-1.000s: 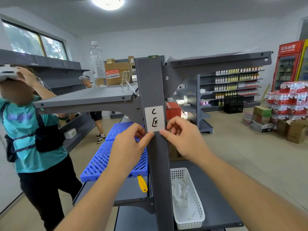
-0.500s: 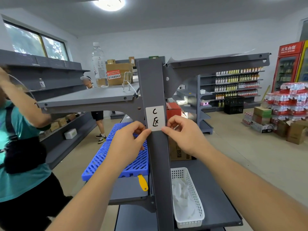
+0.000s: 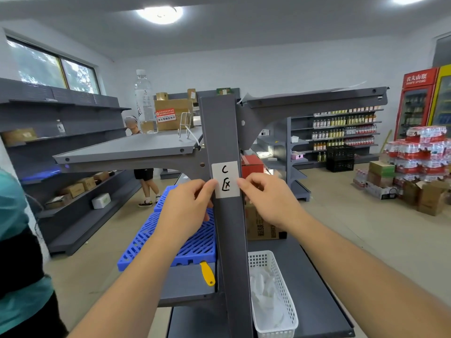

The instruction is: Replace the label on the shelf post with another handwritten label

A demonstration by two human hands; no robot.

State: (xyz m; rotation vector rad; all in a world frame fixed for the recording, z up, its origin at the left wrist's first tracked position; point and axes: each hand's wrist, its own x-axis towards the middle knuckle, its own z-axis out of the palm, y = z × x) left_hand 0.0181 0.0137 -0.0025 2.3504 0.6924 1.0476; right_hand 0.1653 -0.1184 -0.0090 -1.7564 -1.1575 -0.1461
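Observation:
A white handwritten label (image 3: 225, 179) marked "C" with a second character below sits on the front of the grey shelf post (image 3: 231, 240), at the height of the upper shelf bracket. My left hand (image 3: 188, 206) is at the label's left edge, thumb and fingertips curled against it. On the opposite side, my right hand (image 3: 268, 198) has its fingertips on the label's right edge. Both hands hold the label against the post from its two sides. Whether the label is stuck down flat cannot be told.
A white mesh basket (image 3: 290, 313) with crumpled white pieces stands on the lower shelf right of the post. A blue plastic pallet (image 3: 195, 240) and a yellow handle (image 3: 207, 273) lie to its left. A person in a teal shirt (image 3: 14, 240) stands close at the left edge.
Both hands have slid up from the label's bottom corners to its middle sides. The person in teal has moved further left, mostly out of view.

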